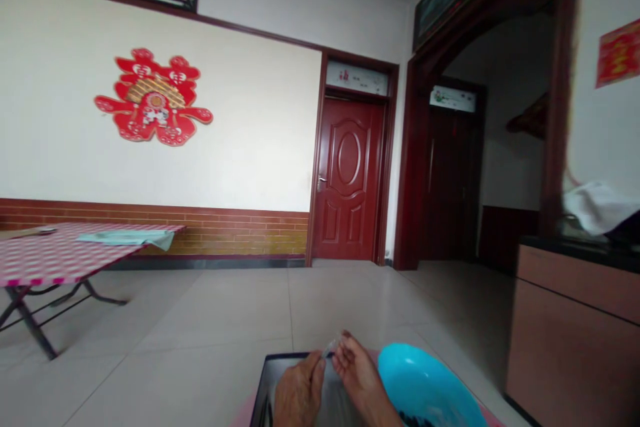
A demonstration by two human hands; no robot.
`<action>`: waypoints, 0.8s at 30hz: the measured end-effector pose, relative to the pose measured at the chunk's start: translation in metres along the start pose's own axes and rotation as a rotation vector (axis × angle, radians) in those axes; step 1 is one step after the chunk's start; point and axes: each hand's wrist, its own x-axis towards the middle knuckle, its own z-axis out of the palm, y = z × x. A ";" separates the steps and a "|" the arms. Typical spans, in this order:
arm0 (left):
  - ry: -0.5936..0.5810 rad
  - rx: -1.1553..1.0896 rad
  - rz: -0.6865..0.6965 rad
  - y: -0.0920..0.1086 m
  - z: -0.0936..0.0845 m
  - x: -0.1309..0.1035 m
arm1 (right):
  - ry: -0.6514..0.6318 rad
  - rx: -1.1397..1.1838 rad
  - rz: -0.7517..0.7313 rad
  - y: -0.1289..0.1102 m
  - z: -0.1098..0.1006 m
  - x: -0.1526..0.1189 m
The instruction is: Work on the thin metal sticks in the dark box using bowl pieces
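Observation:
My left hand point(299, 392) and my right hand point(361, 379) are raised close together at the bottom of the head view. A small, clear, plastic-looking piece point(331, 347) stretches between their fingertips, pinched at both ends. It is too small and blurred for me to tell its kind. Below the hands lies a grey, shallow tray point(285, 361) with a dark rim. Some dark, thin thing shows at its left side. To the right of my right hand stands a bright blue basin point(400, 370) with small dark pieces in its bottom, partly cut off by the frame.
At left stands a folding table point(65, 267) with a pink checked cover and a pale green cloth point(130, 237). A brown cabinet point(570, 327) with a black top is at right. Beyond the tiled floor point(240, 310) is a red door point(350, 173).

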 end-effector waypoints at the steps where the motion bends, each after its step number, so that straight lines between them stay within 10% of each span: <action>1: -0.006 -0.010 -0.002 0.002 0.000 0.000 | 0.011 0.060 0.037 0.002 -0.001 -0.002; 24: -0.159 0.122 -0.083 0.014 -0.011 -0.003 | 0.006 0.037 -0.049 0.007 -0.007 -0.002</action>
